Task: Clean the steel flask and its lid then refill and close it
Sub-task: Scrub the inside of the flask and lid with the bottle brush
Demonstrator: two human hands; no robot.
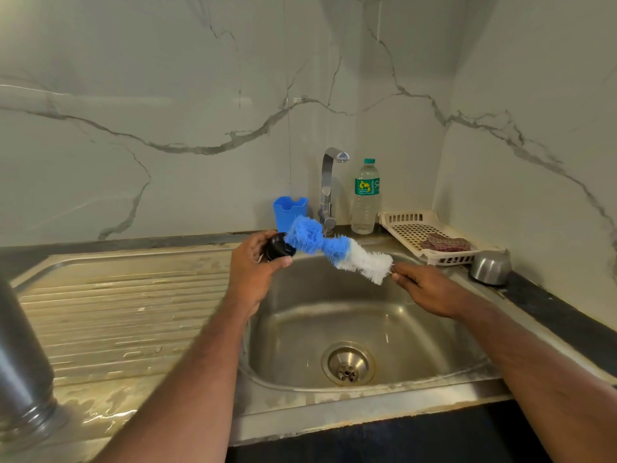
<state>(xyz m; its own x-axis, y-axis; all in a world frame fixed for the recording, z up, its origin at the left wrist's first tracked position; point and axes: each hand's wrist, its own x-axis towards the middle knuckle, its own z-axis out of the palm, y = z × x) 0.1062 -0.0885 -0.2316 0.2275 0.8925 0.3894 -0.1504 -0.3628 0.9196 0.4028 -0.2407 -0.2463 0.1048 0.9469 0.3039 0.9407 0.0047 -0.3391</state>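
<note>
Head view: left hand (pixel 255 272), grip curled round the black flask lid (pixel 279 249) above the sink basin (pixel 334 329); right hand (pixel 430 290), grip pinching the wire handle of the blue-and-white bottle brush (pixel 334 250), bristle tip against the lid. Steel flask (pixel 23 362) stands well apart on the drainboard (pixel 127 312), lower left. Advice: rotate the lid against the bristles, working threads and inner face; tap (pixel 329 188) appears off, rinse to follow.

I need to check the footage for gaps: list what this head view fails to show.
- Steel flask: cut off by the left edge; its mouth is out of view.
- Lid: partly hidden by the left hand and brush.
- Brush handle: hidden inside the right hand.
- Water bottle label: too small to read.
</note>
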